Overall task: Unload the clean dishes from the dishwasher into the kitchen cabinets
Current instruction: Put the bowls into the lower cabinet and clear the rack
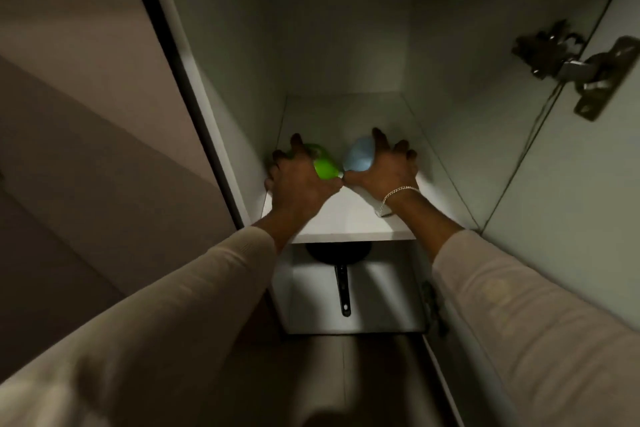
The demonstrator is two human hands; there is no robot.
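Observation:
Both my arms reach up into an open white wall cabinet. My left hand [298, 177] grips a green bowl [325, 165] from above, its fingers spread and curled over the bowl. My right hand [384, 166] grips a light blue bowl [358, 156] the same way. The two bowls sit side by side, nearly touching, on the white upper shelf [346, 215]. Each bowl is largely hidden by the hand on it. A chain bracelet hangs on my right wrist.
On the lower shelf [381, 295] lies a black frying pan [341, 253] with its handle pointing toward me. The cabinet door [588, 184] stands open at the right with metal hinges [568, 66]. A closed cabinet front [86, 80] fills the left.

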